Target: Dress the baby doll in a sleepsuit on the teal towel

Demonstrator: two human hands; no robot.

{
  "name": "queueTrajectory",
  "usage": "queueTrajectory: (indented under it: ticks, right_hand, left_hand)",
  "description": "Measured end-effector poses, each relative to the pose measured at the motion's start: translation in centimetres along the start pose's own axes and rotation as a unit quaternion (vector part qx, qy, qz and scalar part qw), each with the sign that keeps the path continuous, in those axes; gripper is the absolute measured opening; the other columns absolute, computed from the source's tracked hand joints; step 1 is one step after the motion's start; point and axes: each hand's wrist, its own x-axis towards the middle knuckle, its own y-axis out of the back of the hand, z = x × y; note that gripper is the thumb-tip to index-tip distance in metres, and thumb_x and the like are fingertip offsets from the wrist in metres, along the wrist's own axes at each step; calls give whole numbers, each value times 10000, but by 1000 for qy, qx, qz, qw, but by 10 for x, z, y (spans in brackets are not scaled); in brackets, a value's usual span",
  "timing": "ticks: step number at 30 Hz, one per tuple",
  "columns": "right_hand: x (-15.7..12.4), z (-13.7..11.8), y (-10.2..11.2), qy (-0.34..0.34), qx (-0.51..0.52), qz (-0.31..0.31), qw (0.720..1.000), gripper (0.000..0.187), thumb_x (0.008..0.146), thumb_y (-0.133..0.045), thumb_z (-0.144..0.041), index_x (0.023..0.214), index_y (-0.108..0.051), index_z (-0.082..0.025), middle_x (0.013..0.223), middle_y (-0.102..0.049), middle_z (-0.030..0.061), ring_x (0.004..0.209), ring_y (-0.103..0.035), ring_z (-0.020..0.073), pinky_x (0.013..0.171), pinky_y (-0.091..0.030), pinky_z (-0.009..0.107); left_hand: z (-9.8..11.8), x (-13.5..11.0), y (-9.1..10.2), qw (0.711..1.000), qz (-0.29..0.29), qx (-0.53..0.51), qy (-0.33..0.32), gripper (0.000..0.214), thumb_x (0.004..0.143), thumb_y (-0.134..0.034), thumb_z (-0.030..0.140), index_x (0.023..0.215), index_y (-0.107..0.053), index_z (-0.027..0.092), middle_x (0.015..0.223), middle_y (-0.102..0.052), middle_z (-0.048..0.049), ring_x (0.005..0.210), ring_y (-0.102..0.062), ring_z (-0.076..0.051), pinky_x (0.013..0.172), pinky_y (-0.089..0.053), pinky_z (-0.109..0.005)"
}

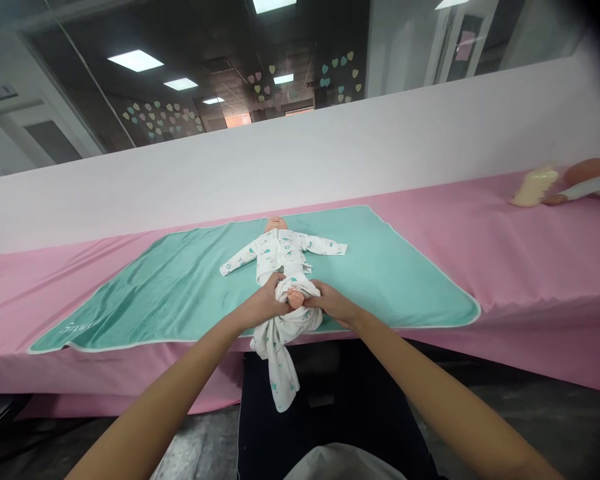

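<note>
At the bottom edge of the frame, a pale grey top and dark trousers of the wearer face the table. The grey floor is visible to either side; it shows a glossy patch at lower left.

At lower center, the 2 hands are positioned at the near edge of the table. The left hand is partly closed, thumb and fingers gripping a bunched patterned garment. The right hand is partly closed on the opposite side of the same garment. Between them, 1 bare foot of the doll projects from the gathered cloth; a loose end of the garment hangs over the table edge.

The doll lies at the center of the frame, head away from the wearer, sleeves spread, in a white printed jacket. It rests on a green blanket with a pale border, slightly creased at left. Beneath is a pink cloth spanning the frame and draping at the front.

At right, a pale yellow bottle stands near a 2nd doll, cut off by the frame.

Behind the table, a white wall carries glass panels with heart stickers. Lit ceiling panels appear at the top.
</note>
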Motion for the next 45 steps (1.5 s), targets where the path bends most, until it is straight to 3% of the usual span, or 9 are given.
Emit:
queueTrajectory:
  ticks: [5, 9, 14, 20, 26, 31, 38, 41, 45]
  right_hand:
    - [8, -6, 17, 69, -171, -18, 983, 362, 677, -676, -407, 929, -563, -173, 867, -564, -6, 815, -506, 163, 716, -390, 281]
    - [18, -12, 31, 103, -275, -13, 956, 328, 684, -649, -455, 797, -530, -171, 728, -464, -35, 679, -410, 120, 613, -330, 245]
    - [32, -8, 44, 56, -219, -90, 970, 335, 660, -685, -413, 838, -547, -165, 765, -497, -29, 717, -441, 122, 664, -355, 247]
    - [50, -2, 61, -40, -69, -176, 981, 367, 602, -743, -348, 845, -547, -155, 801, -558, -12, 753, -503, 125, 717, -378, 262]
    - [81, -13, 74, -67, -164, -287, 941, 266, 596, -731, -283, 743, -547, -159, 724, -506, -38, 691, -461, 106, 643, -364, 230]
    - [97, -7, 88, -58, -236, -307, 920, 187, 609, -688, -233, 704, -545, -157, 693, -476, -43, 643, -425, 93, 574, -323, 205]
    - [103, -4, 89, -49, -246, -326, 912, 196, 631, -692, -254, 764, -579, -165, 745, -522, -34, 681, -463, 101, 612, -355, 213]
    - [107, -22, 90, -77, -254, -355, 896, 309, 631, -718, -330, 876, -612, -176, 812, -573, -4, 736, -510, 130, 640, -387, 231]
    - [116, -51, 69, -5, -283, -254, 925, 324, 768, -568, -463, 927, -636, -188, 870, -602, 27, 744, -520, 137, 642, -388, 240]
  left_hand:
    - [0, 4, -3, 998, 68, -4, -10, 438, 667, -619, 381, 1042, -483, 200, 911, -593, -20, 832, -555, -204, 691, -413, -288]
    - [10, 3, 12, 993, -15, -113, -15, 416, 696, -591, 400, 1042, -523, 177, 1022, -589, -51, 922, -553, -219, 741, -434, -294]
    - [17, 6, 33, 981, -117, -152, -5, 461, 694, -611, 412, 1091, -558, 183, 1123, -582, -82, 1014, -531, -239, 791, -429, -296]
    - [-14, 27, 45, 971, -161, -178, 5, 354, 722, -590, 495, 861, -611, 169, 831, -584, -37, 763, -523, -172, 645, -391, -249]
    - [-44, 45, 43, 925, -148, -349, 19, 319, 748, -595, 460, 768, -591, 142, 668, -507, -3, 570, -414, -97, 528, -309, -217]
    - [-61, 15, 41, 905, -290, -308, 45, 311, 620, -730, 338, 862, -648, 162, 810, -609, -34, 709, -525, -162, 600, -368, -238]
    - [-83, 12, 16, 884, 8, -465, 56, 213, 751, -638, 333, 748, -508, 164, 692, -538, 16, 617, -481, -96, 567, -354, -200]
    - [-77, 39, 2, 868, 53, -490, 52, 256, 755, -637, 348, 729, -457, 168, 642, -487, 40, 554, -427, -70, 524, -326, -186]
    - [-74, 65, -10, 850, 81, -517, 68, 365, 666, -698, 420, 695, -426, 178, 617, -469, 52, 533, -420, -77, 511, -331, -197]
